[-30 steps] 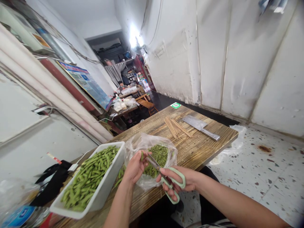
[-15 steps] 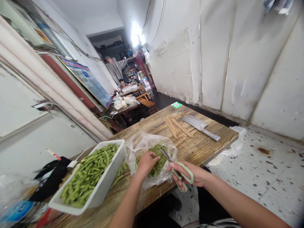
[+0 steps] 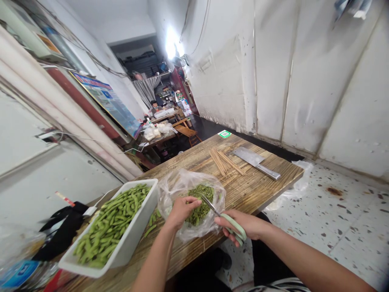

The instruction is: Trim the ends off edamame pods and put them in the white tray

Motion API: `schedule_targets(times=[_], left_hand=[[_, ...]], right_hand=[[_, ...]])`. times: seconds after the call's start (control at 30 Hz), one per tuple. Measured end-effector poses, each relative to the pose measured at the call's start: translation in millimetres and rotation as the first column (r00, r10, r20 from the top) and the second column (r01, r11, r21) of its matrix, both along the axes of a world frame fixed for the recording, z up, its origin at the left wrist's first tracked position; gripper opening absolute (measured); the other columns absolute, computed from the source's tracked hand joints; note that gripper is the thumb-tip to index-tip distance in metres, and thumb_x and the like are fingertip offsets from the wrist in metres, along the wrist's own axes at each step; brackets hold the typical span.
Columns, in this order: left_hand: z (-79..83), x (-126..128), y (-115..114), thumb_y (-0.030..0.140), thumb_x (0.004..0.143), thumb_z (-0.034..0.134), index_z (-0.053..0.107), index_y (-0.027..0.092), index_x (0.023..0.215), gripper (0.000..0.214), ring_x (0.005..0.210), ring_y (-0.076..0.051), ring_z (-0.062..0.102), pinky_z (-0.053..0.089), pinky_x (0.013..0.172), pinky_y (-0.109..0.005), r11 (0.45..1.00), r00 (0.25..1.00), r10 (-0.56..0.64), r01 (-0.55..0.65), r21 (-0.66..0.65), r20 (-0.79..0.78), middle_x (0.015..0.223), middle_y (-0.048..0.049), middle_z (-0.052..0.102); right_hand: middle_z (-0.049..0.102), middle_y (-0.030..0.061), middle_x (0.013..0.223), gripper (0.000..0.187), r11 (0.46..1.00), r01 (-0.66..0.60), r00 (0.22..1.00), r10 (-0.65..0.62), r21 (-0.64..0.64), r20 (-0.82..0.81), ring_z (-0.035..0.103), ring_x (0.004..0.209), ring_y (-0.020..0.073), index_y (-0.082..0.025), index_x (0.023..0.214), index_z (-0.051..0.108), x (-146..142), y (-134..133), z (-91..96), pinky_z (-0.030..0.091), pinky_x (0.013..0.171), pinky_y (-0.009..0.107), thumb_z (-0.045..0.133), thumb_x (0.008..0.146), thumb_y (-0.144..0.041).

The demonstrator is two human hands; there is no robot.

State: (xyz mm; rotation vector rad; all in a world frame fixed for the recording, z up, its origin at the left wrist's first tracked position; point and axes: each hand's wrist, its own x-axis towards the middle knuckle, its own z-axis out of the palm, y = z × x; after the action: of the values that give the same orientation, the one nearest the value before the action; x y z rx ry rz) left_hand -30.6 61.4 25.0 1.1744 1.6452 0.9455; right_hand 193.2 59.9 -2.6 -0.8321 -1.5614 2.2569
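My right hand (image 3: 243, 225) is closed round the pale green handles of a pair of scissors (image 3: 226, 221), whose blades point up-left over a clear plastic bag (image 3: 170, 186) of green pod trimmings (image 3: 202, 200). My left hand (image 3: 180, 211) rests on the near edge of that bag, its fingers curled in a pinch at the trimmings; what they hold is too small to make out. Left of the bag stands a white rectangular tray (image 3: 130, 243) heaped with green soybean pods (image 3: 112, 223). A few loose pods (image 3: 152, 225) lie between tray and bag.
On the wooden table (image 3: 258, 188), a bundle of bamboo skewers (image 3: 225, 162), a steel cleaver (image 3: 255, 160) and a green sticker (image 3: 224, 134) lie at the far end. A black object (image 3: 63, 227) and plastic wrapping (image 3: 15, 251) sit left. A white bag (image 3: 299, 178) hangs off the right corner.
My left hand has dropped from in front of the scissors onto the bag of trimmings. My right hand has moved the scissors right and lower, beside the bag.
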Motion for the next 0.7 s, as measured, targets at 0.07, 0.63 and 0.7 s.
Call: schedule_targets(times=[0.07, 0.63, 0.7], left_hand=[[0.7, 2.0, -1.5, 0.043, 0.055, 0.077, 0.069, 0.015, 0.067, 0.032, 0.039, -0.007, 0.027, 0.015, 0.043, -0.023, 1.0, 1.0, -0.005, 0.005, -0.027, -0.007, 0.039, 0.006, 0.039], [1.5, -1.0, -2.7, 0.043, 0.053, 0.08, 0.059, 0.014, 0.067, 0.039, 0.036, 0.0, 0.02, 0.008, 0.039, -0.02, 0.994, 0.947, 0.044, -0.01, -0.106, 0.32, 0.047, 0.0086, 0.04], [2.3, -1.2, -2.4, 0.04, 0.051, 0.081, 0.057, 0.013, 0.067, 0.04, 0.037, 0.001, 0.023, 0.009, 0.038, -0.018, 0.995, 0.926, 0.071, -0.041, -0.089, 0.37, 0.056, 0.0052, 0.05]], right_hand=[[0.049, -0.0068, 0.049, 0.05, 1.0, -0.008, 1.0, 0.008, 0.014, 0.006, 0.044, 0.031, 0.005, -0.016, 0.068, 0.046, -1.4, -0.7, 2.6, 0.035, 0.027, 0.014, 0.058, 0.071, -0.065], [0.046, -0.0087, 0.045, 0.041, 0.997, 0.07, 0.996, -0.069, 0.018, -0.052, 0.04, 0.029, 0.0039, -0.016, 0.066, 0.048, -3.7, -0.6, -2.4, 0.034, 0.026, 0.014, 0.065, 0.072, -0.053], [0.048, -0.0071, 0.045, 0.047, 0.999, 0.025, 0.997, -0.026, -0.023, -0.067, 0.045, 0.031, 0.0055, -0.016, 0.066, 0.046, -2.6, -1.2, -4.3, 0.036, 0.028, 0.014, 0.058, 0.074, -0.061]])
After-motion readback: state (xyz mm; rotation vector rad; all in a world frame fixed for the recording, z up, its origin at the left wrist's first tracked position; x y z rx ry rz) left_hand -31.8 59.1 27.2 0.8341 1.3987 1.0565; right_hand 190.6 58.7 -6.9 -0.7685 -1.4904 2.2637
